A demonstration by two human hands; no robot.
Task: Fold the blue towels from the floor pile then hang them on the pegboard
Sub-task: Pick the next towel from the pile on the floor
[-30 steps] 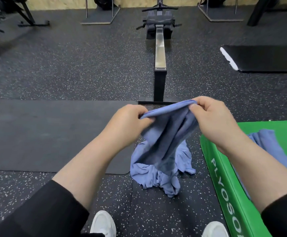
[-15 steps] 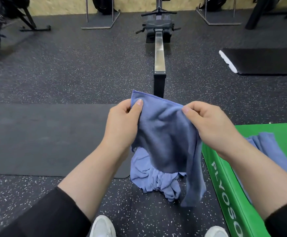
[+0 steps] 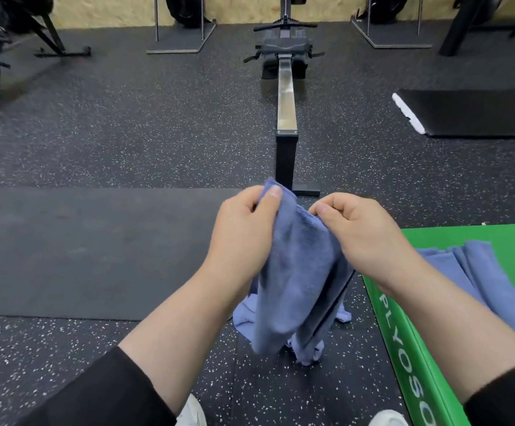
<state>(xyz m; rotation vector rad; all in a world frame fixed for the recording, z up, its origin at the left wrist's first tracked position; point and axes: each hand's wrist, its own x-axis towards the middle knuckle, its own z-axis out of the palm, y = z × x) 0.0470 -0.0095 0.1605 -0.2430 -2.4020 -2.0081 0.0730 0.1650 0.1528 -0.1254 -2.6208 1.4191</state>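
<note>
our left hand (image 3: 243,232) is pinching the top corner of a blue towel (image 3: 299,272), thumb on the cloth. just right of it, our right hand (image 3: 363,238) is pinching the same edge. below both hands the floor pile (image 3: 243,315) is lying; more towels (image 3: 477,272) are resting on the green box (image 3: 403,342) under our right forearm.

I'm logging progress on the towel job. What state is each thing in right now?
Held towel: lifted, hanging, not yet folded flat.
Left hand: pinches its top edge.
Right hand: pinches its top edge.
Floor pile: crumpled on the floor.
Towels on the green box: lying folded.
</note>
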